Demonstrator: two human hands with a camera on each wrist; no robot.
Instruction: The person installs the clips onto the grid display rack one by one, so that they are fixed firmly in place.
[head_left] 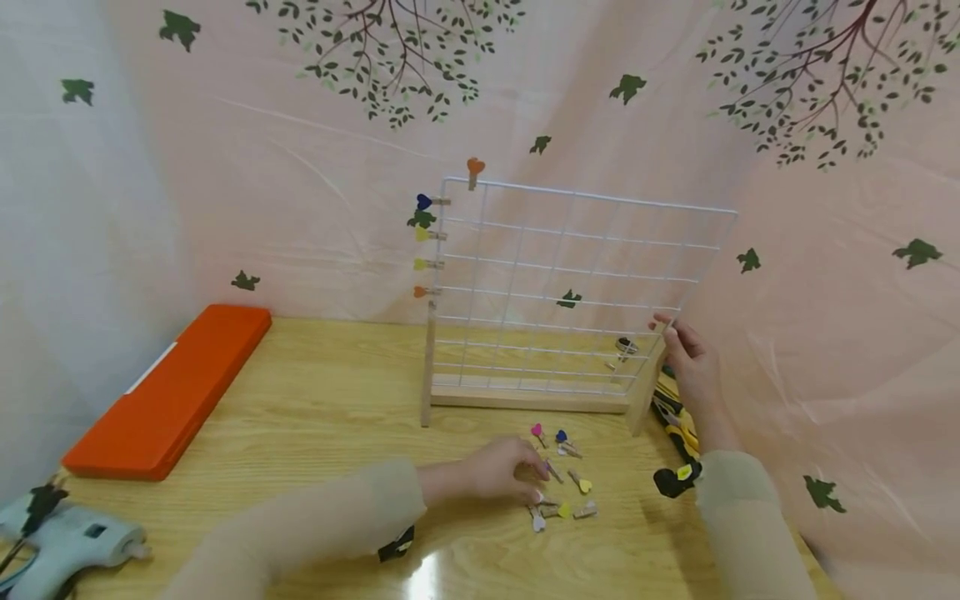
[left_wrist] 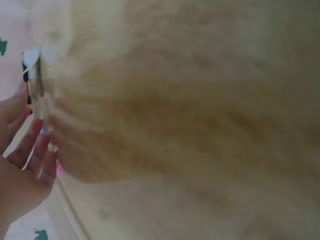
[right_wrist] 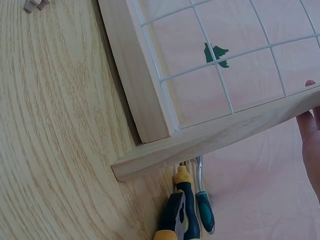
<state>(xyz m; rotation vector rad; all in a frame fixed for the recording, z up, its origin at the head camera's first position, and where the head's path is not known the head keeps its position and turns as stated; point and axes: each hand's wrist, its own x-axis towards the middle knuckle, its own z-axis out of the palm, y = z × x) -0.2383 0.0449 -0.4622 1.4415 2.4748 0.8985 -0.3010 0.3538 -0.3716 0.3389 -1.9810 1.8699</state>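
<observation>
Gripping the right post [right_wrist: 215, 142] of the rack [head_left: 528, 402] with my right hand [head_left: 692, 358]. Left hand [head_left: 495, 469] low among loose clips [head_left: 576, 481] on the bench [head_left: 337, 375], fingers relaxed, thumb apart from them; can't quite tell whether a fingertip touches one. Five hearted clips [head_left: 476, 168] on the rack: one on the top wire, four down the left side. Pliers [head_left: 678, 427] beside the right post.

A white wire grid [head_left: 552, 267] stands upright in a pale wooden frame [head_left: 528, 401], right post gripped by the right hand [head_left: 696, 367]. Five heart-topped clothespins [head_left: 475, 169] clip to its left and top edges; loose clothespins [head_left: 581, 481] lie scattered in front, beside the left hand [head_left: 498, 469].
</observation>
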